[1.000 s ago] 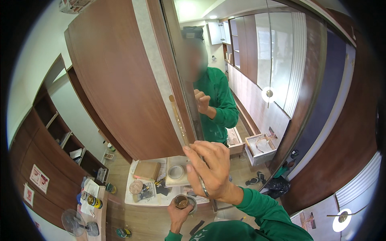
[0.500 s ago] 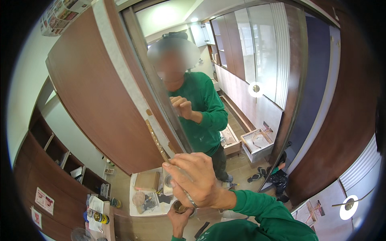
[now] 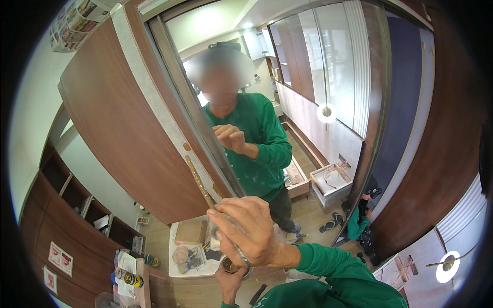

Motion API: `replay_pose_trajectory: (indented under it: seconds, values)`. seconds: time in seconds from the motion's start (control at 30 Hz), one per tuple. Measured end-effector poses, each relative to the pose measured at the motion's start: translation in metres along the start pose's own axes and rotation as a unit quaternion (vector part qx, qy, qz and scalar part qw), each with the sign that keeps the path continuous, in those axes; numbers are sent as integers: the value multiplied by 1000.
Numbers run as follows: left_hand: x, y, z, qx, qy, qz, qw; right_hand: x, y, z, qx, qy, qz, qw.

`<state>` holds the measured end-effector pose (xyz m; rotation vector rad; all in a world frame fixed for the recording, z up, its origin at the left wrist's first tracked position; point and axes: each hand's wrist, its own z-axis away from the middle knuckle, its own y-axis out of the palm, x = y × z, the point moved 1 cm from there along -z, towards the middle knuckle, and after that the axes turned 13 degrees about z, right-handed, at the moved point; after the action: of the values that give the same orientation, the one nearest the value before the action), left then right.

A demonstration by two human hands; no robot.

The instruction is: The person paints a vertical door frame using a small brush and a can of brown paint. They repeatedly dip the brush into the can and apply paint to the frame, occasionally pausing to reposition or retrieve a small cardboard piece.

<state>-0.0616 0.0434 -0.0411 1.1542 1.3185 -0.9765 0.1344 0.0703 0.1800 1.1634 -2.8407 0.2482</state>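
My right hand is closed around a slim brush with a mottled golden-brown shaft. Its upper end points up and left, close to the pale strip beside the brown wood trim; whether it touches cannot be told. A brown patch marks that strip just above the brush's end. Lower down, my left hand grips a small cup with dark brown contents. My right hand partly covers the cup.
A tall mirror panel reflects me in green. Below stands a white-topped surface with a brown box and bags. Tins stand on a bench at lower left. At right, a person is low by the doorway.
The view has shifted slightly, while both hands keep their grips. The brush's upper end lies a little further left and lower. More of the person by the doorway shows.
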Motion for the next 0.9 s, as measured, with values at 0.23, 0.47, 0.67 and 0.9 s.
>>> replay_pose_trajectory:
  seconds: [0.23, 0.47, 0.67, 0.9]
  values:
    - [10, -4, 1, -5, 5, -40, 999, 2, 1, 3, 7, -4, 0, 1000]
    - [-1, 3, 7, -1, -11, -50, 999, 2, -3, 0, 11, -10, 6, 1000]
    - [9, 0, 5, -3, -20, -32, 999, 1, -3, -8, 3, -17, 28, 999]
    - [10, 0, 5, -4, -10, -70, 998, -2, 6, -13, 11, -16, 29, 999]
